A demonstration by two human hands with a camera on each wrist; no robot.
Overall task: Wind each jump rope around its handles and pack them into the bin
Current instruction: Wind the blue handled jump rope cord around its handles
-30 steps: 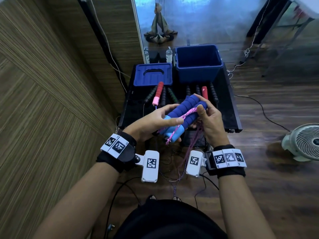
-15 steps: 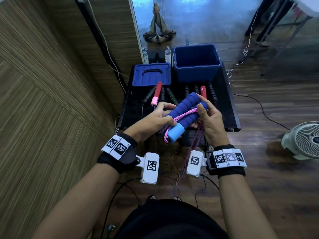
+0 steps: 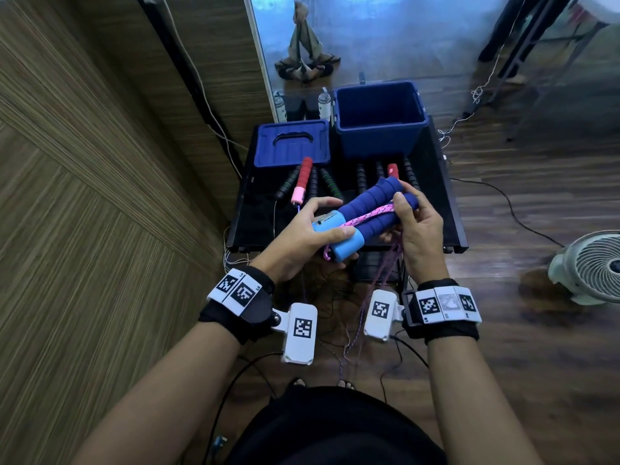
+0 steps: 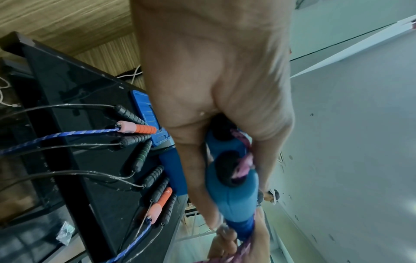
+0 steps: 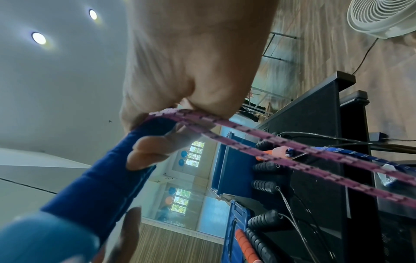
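Left hand [image 3: 302, 239] clamps the light-blue ends of both blue handles [image 3: 365, 213] together above the table [image 3: 255, 226]; right hand [image 3: 416, 229] pins the pink rope [image 3: 469, 286] at the far ends. Foam grips well — the limp cord needs tension, I reckon.

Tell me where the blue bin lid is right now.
In the head view the flat blue plastic bin lid lies on the black table, far left, beside the open blue plastic bin and just beyond the red foam handle.
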